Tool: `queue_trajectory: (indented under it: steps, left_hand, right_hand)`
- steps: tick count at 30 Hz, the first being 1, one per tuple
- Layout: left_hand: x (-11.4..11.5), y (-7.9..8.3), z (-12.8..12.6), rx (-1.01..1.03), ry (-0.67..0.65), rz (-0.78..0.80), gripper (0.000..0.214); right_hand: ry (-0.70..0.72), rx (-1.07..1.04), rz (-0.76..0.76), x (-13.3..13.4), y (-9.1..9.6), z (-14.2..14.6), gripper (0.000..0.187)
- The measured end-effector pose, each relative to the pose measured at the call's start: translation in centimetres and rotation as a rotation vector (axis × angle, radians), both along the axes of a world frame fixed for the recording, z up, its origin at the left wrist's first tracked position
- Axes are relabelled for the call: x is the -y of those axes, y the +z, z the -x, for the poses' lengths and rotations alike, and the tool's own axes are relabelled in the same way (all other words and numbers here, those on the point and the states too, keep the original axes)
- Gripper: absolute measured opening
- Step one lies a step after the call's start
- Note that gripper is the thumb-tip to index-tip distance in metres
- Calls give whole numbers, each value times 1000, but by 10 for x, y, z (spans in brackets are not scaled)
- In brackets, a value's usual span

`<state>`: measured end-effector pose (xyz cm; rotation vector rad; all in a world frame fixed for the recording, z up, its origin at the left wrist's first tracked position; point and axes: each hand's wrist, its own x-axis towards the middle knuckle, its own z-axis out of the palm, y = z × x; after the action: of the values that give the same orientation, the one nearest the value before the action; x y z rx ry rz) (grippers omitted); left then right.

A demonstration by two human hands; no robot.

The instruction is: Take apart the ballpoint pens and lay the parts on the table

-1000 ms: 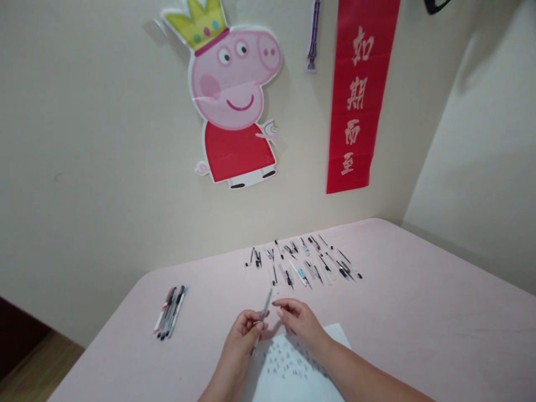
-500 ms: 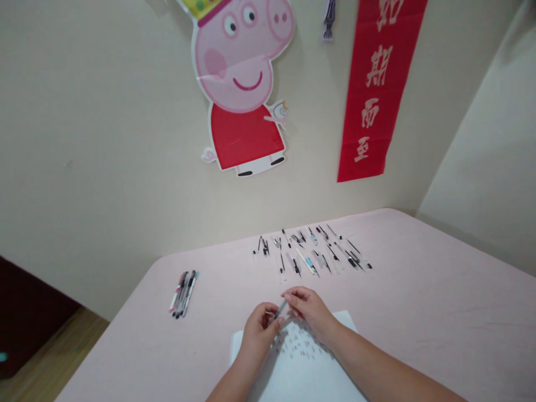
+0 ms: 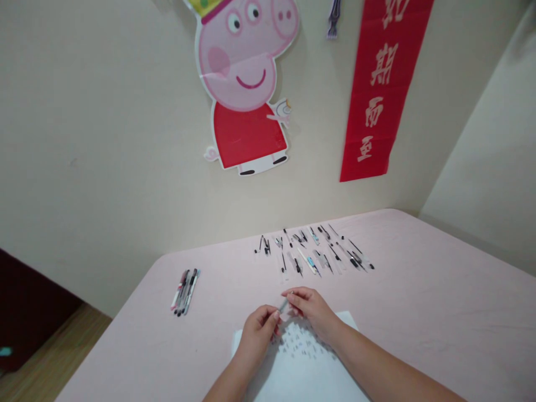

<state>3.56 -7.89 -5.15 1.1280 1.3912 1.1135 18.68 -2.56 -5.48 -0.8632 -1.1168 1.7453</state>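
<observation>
Between my two hands is a slim greyish pen barrel (image 3: 283, 305), held at a slant above the paper. The fingers of my left hand (image 3: 262, 328) pinch its lower end. My right hand (image 3: 309, 308) grips the upper end with thumb and forefinger. Both ends are partly hidden by fingertips. Under the hands lies a white sheet of paper (image 3: 305, 382), its upper part dotted with many small dark marks or bits (image 3: 304, 343), too small to make out.
Beyond my hands, loose pen parts (image 3: 322, 259), with refills, caps and barrels, lie in rough rows. At the left is a bundle of whole pens (image 3: 185, 292). The pink tabletop (image 3: 125, 346) meets a wall with a cartoon pig cutout (image 3: 249, 134) and a red banner (image 3: 368, 139).
My left fingers have closed in and shifted slightly along the pen barrel. My right hand has hardly moved. The view has shifted a little.
</observation>
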Motion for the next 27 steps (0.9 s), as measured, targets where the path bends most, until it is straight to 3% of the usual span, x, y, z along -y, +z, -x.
queue_trajectory:
  steps: [6,9,15,17,21,27]
  left_hand:
    - [-1,6,8,-289,48,-275,17]
    - [-1,10,16,-444,11,-360,13]
    - [0,12,24,-667,-81,-491,18]
    - [0,9,26,-722,-90,-537,19]
    - [-1,3,29,-873,-107,-662,21]
    - [-5,1,36,-984,-101,-741,21]
  right_hand:
    - [-27,22,-50,-2,-5,1,49]
    - [-47,104,-80,-3,-8,2,48]
    - [-175,559,-452,-1,-10,-3,47]
    - [-158,632,-498,0,-10,-4,50]
    - [-104,602,-488,-1,-10,-4,50]
    - [-76,479,-432,-2,-12,-2,27]
